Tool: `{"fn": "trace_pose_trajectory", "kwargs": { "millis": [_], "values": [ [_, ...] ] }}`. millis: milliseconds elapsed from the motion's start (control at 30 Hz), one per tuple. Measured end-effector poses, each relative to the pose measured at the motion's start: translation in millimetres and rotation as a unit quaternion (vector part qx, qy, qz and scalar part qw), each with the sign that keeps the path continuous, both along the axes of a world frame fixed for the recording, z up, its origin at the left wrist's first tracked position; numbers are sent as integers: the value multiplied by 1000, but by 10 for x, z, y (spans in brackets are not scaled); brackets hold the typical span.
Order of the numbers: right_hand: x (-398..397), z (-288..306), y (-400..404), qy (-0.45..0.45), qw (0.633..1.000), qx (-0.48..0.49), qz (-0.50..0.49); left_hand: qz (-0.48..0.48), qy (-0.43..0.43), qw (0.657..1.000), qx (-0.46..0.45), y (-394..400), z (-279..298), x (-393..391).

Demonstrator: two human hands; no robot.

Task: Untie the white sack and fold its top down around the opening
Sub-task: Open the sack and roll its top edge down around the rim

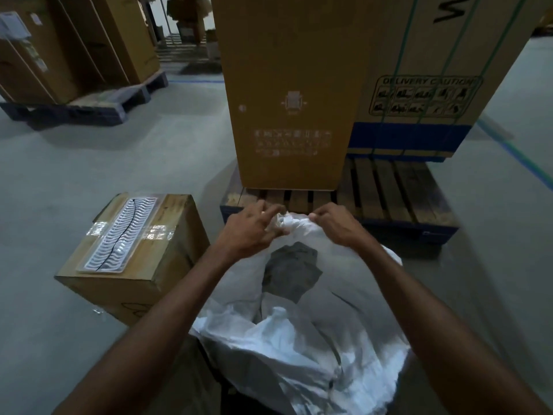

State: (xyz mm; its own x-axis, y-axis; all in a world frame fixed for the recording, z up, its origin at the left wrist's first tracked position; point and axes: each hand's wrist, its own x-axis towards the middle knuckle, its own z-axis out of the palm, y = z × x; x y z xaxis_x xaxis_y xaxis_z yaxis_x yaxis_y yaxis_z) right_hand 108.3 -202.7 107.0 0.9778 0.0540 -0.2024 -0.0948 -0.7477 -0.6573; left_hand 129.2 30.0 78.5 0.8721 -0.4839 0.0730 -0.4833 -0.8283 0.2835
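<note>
A large white woven sack [299, 333] stands on the floor right in front of me, with a grey patch [291, 272] on its upper side. Its top is bunched into a twisted neck [288, 220] at the far end. My left hand [254, 229] pinches the left side of that bunched neck with its fingertips. On the right side, my right hand [336, 224] pinches the fabric between thumb and fingers. Both forearms reach over the sack. Whether a tie still holds the neck is hidden by my fingers.
A taped cardboard box [134, 253] sits on the floor just left of the sack. Directly beyond stands a wooden pallet [389, 193] carrying a tall brown carton [287, 94] and a strapped carton [425, 85]. More cartons on a pallet [74, 46] stand far left.
</note>
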Motion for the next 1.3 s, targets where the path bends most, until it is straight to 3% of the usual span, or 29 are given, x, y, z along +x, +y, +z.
{"fn": "trace_pose_trajectory", "kwargs": {
  "millis": [100,167,233,333,400,500,567,700,767,833,967,1067,1133,1233,1300],
  "values": [
    [162,139,-116,68,996,48,37,-2,-58,998,36,-72,36,78],
    [186,155,-82,37,997,49,40,12,-51,997,47,-121,84,128],
    [158,99,-4,-66,995,-54,55,45,-5,999,8,-155,92,188],
    [71,-17,62,-223,921,-297,115,122,153,971,-135,-188,103,261],
    [34,-55,84,-257,890,-346,149,155,245,939,-184,-197,88,286],
    [3,-99,168,-215,916,-297,163,164,341,888,-262,-162,44,300],
    [15,-103,207,-161,947,-247,125,129,325,902,-254,-170,37,292],
    [104,-39,149,-19,999,-24,42,51,141,988,-24,-227,-24,254],
    [107,85,131,12,998,52,32,-6,-8,997,77,-233,-60,179],
    [90,222,113,32,996,74,48,-17,-80,994,76,-234,-66,154],
    [152,366,-12,51,993,81,66,34,47,998,-37,-283,28,138],
    [186,456,-28,34,993,0,113,38,130,990,-29,-299,143,170],
    [157,478,10,1,982,-118,149,36,175,983,-43,-308,255,213],
    [37,366,228,-135,924,-331,134,32,246,966,-72,-350,407,307],
    [-29,229,417,-149,919,-348,111,26,301,953,-29,-376,488,379]
  ]
}}
